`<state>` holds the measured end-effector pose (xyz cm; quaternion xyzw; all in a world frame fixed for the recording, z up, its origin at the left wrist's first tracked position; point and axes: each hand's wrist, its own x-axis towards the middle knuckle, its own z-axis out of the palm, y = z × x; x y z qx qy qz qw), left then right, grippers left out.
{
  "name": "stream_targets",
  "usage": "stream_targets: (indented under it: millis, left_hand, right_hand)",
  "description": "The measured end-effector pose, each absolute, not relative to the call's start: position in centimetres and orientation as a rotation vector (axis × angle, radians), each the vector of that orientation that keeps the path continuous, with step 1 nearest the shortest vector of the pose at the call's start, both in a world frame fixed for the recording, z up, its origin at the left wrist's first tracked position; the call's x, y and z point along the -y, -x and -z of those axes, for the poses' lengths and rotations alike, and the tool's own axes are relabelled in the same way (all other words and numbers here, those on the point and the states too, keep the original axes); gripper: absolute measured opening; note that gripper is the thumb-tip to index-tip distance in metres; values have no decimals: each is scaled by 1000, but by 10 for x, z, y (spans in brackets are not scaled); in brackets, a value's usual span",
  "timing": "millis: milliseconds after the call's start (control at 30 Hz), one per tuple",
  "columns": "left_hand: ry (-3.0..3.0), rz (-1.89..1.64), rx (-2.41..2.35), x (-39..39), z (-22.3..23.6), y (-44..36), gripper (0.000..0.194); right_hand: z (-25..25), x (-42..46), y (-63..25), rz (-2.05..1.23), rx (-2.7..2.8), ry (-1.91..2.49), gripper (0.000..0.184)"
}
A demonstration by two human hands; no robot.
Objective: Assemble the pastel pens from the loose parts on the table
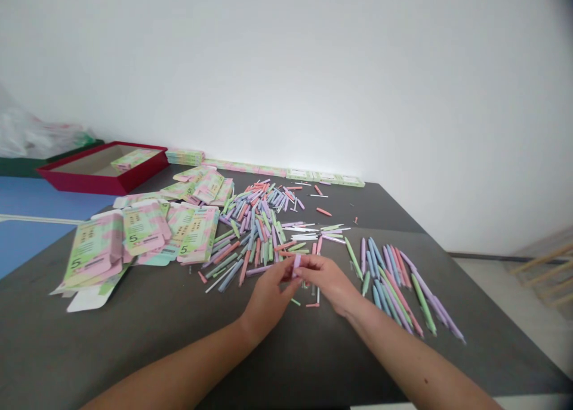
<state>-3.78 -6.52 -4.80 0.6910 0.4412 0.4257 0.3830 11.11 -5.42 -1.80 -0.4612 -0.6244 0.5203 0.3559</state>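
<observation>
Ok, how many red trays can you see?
1: the red tray at the far left, beyond the dark table, with a printed carton lying inside it. No others show.

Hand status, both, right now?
Left hand: closed, pinching a lilac tube.
Right hand: closed, pinching the same tube.

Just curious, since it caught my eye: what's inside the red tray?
The red tray holds a printed pastel card lying on its pale base; whatever lies beneath that card is hidden.
</observation>
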Motion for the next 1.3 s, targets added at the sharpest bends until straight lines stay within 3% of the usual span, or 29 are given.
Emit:
stream_targets:
  millis: [133, 200, 267, 400, 733, 1033, 1300]
  left_hand:
    - [-1834, -1024, -1189, 69, 39, 39, 27]
    - [-1724, -1016, -1189, 69, 36, 39, 26]
    - [-1560, -1046, -1168, 68, 37, 38, 27]
    - [-1466, -1096, -1156, 64, 47, 39, 29]
    - [-1530, -1136, -1204, 59, 54, 50, 28]
    - [-1576, -1095, -1192, 63, 55, 47, 29]
    - [-1614, -1077, -1219, 61, 55, 49, 28]
  right_hand:
    - [24, 52, -129, -1300, 1682, 1259, 29]
    - [21, 34, -154, -986, 1835, 1426, 32]
    - [17, 9, -182, -345, 2011, 1790, 31]
    - [18, -33, -221, -68, 2126, 1962, 26]
    - [44, -39, -206, 85, 2496, 2105, 28]
    - [33, -7, -191, -162, 2587, 2289, 18]
    - [32, -14, -158, -174, 2551, 2116, 29]
